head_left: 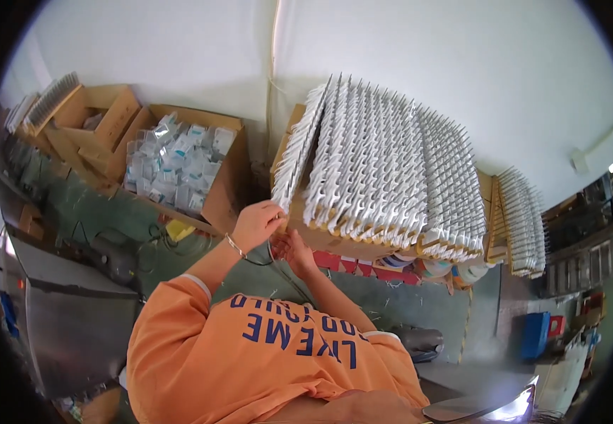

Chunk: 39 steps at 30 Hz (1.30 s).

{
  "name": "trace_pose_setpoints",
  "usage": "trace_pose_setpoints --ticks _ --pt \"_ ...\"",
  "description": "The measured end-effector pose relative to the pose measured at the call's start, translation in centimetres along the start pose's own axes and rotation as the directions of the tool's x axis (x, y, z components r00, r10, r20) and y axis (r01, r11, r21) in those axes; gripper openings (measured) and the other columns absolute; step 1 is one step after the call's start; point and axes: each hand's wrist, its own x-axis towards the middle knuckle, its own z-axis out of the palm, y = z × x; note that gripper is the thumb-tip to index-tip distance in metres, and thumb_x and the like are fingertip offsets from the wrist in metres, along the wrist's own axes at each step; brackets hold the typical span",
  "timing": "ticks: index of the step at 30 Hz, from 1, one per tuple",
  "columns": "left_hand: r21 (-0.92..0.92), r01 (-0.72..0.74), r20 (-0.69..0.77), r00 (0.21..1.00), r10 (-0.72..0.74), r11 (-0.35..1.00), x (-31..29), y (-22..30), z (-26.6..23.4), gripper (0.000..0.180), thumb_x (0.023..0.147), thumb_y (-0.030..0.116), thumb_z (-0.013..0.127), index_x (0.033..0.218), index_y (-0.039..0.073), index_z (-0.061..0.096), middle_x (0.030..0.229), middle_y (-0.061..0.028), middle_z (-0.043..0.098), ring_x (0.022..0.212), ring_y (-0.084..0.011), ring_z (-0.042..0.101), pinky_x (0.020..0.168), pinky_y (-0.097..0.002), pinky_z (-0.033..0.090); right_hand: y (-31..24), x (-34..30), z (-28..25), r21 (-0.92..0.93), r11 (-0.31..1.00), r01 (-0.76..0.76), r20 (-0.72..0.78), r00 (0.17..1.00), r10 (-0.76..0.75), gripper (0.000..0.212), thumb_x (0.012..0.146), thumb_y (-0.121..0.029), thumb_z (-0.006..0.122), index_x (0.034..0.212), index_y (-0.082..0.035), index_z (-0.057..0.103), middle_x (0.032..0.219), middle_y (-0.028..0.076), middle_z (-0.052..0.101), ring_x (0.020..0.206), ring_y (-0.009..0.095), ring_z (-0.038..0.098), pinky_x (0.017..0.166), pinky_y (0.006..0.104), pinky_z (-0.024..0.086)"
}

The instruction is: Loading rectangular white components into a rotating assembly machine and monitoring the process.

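At the near left corner of a large array of white spiked parts, my left hand is closed, thumb and fingers pinched on the near end of the leftmost strip of spiked parts. That strip leans a little apart from the rows beside it. Just below and to the right is my right hand, its fingers curled in close to the strip's end. What lies in those fingers is too small to make out. The rows rest on a cardboard box.
An open carton of small clear plastic packs stands to the left, with more cartons beyond. Another group of spiked strips is at the right. A metal cabinet stands near left. Behind everything runs a white wall.
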Motion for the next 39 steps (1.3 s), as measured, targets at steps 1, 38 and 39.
trace_pose_setpoints --ticks 1,38,39 --pt "-0.003 -0.008 0.024 1.0 0.008 1.0 -1.1 0.2 -0.6 0.01 0.072 0.012 0.06 0.078 0.005 0.058 0.073 -0.0098 0.054 0.068 -0.0286 0.055 0.06 -0.0351 0.044 0.8 0.4 0.7 0.101 0.995 -0.013 0.012 1.0 0.012 0.037 0.092 -0.041 0.039 0.112 -0.011 0.048 0.099 0.002 0.055 0.087 0.014 0.053 0.069 0.0263 0.041" --pt "-0.749 0.107 -0.056 0.973 -0.224 0.654 6.7 -12.5 -18.0 0.044 0.09 0.024 0.044 0.13 0.009 0.035 0.089 -0.0024 0.054 0.072 -0.0079 0.049 0.065 -0.0224 0.044 1.4 -20.6 15.7 -0.842 0.511 0.171 -0.262 0.7 -0.664 0.025 0.09 -0.017 0.046 0.109 -0.004 0.054 0.087 -0.002 0.054 0.079 0.007 0.047 0.068 0.0218 0.04" --pt "-0.7 -0.015 -0.108 0.991 -0.085 0.714 8.2 -13.5 -18.1 0.046 0.091 0.025 0.043 0.133 0.011 0.031 0.084 0.0009 0.05 0.068 -0.0059 0.044 0.063 -0.0195 0.041 0.7 -22.0 16.7 -0.775 0.612 0.16 -0.315 0.741 -0.593 0.026 0.089 -0.02 0.048 0.109 -0.005 0.055 0.086 -0.002 0.054 0.078 0.007 0.047 0.068 0.0218 0.04"
